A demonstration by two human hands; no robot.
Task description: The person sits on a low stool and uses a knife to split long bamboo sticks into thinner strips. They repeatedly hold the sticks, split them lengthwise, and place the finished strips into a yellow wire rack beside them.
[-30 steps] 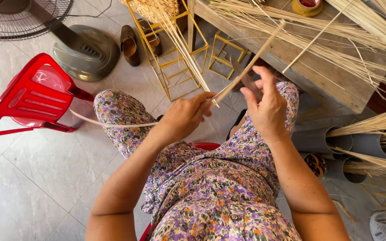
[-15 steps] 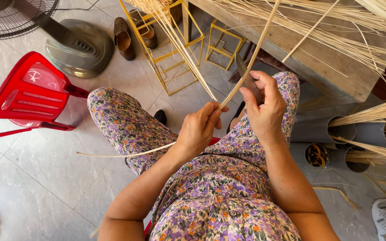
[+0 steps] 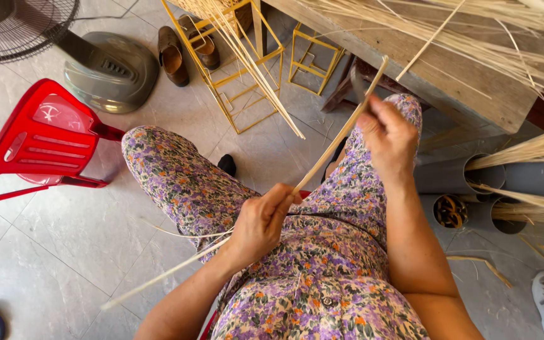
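Left hand (image 3: pixel 260 221) pinching bamboo strip (image 3: pixel 328 151) low | right hand (image 3: pixel 388 135) gripping upper end | strip slanting lower-left to upper-right across lap

a: how is the light?
b: bright, even daylight, soft faint shadows on the pale tiled floor (image 3: pixel 64 252), no harsh glare.
a: is it sharp?
b: mostly. the right hand (image 3: pixel 388 135) is slightly motion-blurred, and the wide lens bends straight lines near the edges.
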